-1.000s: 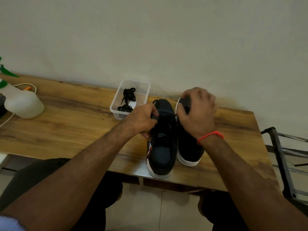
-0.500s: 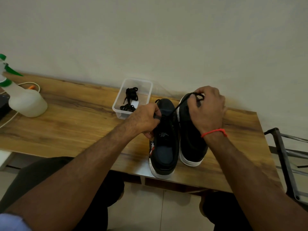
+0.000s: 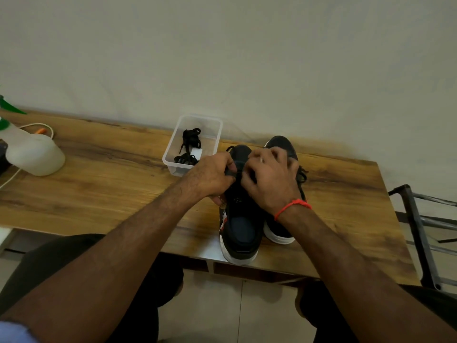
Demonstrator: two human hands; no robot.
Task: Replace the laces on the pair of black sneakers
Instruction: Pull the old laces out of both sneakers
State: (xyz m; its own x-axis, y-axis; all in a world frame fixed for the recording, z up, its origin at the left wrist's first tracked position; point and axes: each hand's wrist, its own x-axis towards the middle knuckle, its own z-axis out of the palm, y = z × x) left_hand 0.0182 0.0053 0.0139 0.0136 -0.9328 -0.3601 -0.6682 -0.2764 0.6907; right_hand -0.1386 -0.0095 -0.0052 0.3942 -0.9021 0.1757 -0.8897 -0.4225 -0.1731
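Note:
Two black sneakers with white soles stand side by side on the wooden table (image 3: 111,194), toes toward me: the left sneaker (image 3: 243,229) and the right sneaker (image 3: 282,144) behind my right arm. My left hand (image 3: 210,177) grips the left sneaker's upper at its lacing. My right hand (image 3: 270,179), with a red thread at the wrist, has its fingers curled over the same lacing and pinches the black lace there. A loose length of lace (image 3: 302,175) hangs to the right of that hand. The eyelets are hidden by my fingers.
A clear plastic tub (image 3: 170,154) behind the sneakers holds bundled black laces (image 3: 191,138) and a small white tag. A white spray bottle (image 3: 34,154) with a green trigger and a white cable sit at the far left. A metal frame (image 3: 418,233) stands right of the table.
My right hand has come back down and left from above the right sneaker to the left sneaker's lacing, meeting my left hand. The lace it had pulled taut now hangs slack.

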